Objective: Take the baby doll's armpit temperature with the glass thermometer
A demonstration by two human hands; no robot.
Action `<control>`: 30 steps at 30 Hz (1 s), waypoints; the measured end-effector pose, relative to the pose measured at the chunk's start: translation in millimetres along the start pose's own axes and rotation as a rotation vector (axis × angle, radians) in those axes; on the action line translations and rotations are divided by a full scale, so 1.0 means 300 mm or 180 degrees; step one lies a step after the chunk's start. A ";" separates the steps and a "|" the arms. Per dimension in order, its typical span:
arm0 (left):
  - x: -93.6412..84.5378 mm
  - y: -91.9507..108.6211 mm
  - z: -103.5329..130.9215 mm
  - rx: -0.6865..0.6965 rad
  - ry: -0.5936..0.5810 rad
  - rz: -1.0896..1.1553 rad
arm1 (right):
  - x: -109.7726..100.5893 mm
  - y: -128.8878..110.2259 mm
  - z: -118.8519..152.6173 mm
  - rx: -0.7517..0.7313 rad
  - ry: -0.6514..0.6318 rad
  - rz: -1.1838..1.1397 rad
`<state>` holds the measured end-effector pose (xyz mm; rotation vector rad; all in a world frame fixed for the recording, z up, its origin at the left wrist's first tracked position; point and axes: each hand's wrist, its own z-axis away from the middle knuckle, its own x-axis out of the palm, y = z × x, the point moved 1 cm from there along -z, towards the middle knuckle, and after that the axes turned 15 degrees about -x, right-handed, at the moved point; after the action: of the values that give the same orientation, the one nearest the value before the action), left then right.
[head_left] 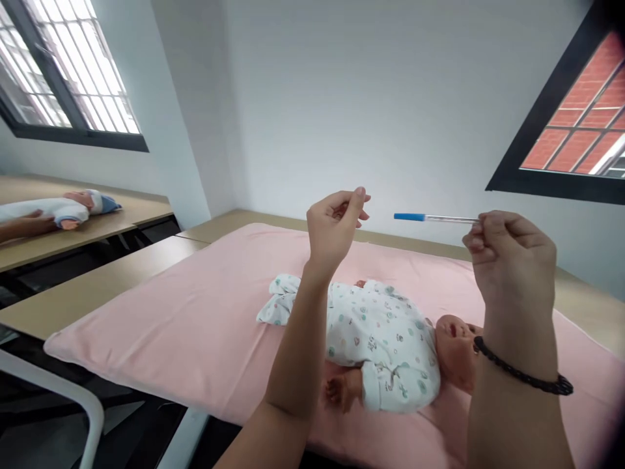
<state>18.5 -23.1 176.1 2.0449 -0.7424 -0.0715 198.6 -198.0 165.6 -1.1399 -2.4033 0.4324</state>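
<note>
In my right hand [512,251], raised at the right, a thin clear stick with a blue cap [409,217] is pinched between thumb and fingers. It lies nearly level, blue end pointing left; I cannot tell whether it is a thermometer or a pen. My left hand [334,225] is up to the left of the blue end, apart from it, with its fingers curled, the thumb against them and nothing visible in them. Below both hands a baby doll [381,339] in white printed clothes lies on its back, its head partly behind my right wrist.
A pink padded mat [195,319] covers much of the wooden table [107,277]. On another table at the left lies a second doll [73,207] in a blue and white hat, with another person's hand [29,227] on it. A white wall [361,117] stands behind.
</note>
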 end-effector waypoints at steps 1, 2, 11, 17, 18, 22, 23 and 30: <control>-0.001 -0.003 0.000 -0.0008 -0.0015 0.0011 | 0.001 0.002 0.003 0.0046 0.0001 -0.0075; -0.002 -0.007 0.000 -0.0008 -0.0031 0.0025 | 0.004 0.003 0.007 0.0067 0.0016 -0.0129; 0.009 0.009 0.019 0.0072 -0.0310 -0.0209 | 0.076 -0.038 0.046 -0.0445 0.0421 0.0025; 0.021 0.000 0.023 0.0323 -0.0629 -0.0113 | 0.114 -0.040 0.059 -0.0442 0.0489 -0.0152; 0.022 -0.006 0.019 0.0386 -0.0650 -0.0119 | 0.117 -0.040 0.061 -0.0447 0.0508 -0.0141; 0.021 -0.021 0.003 0.0629 -0.0549 -0.0208 | 0.127 -0.040 0.065 -0.0500 0.0603 -0.0257; 0.022 -0.023 0.000 0.0680 -0.0526 -0.0238 | 0.129 -0.041 0.065 -0.0504 0.0614 -0.0278; 0.043 -0.027 -0.004 0.0676 -0.0414 -0.0106 | 0.140 -0.056 0.069 -0.0379 0.0726 -0.0296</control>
<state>33.1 -26.0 173.4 2.2718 -0.8257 -0.1518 153.4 -177.0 166.3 -1.0592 -2.2942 0.1227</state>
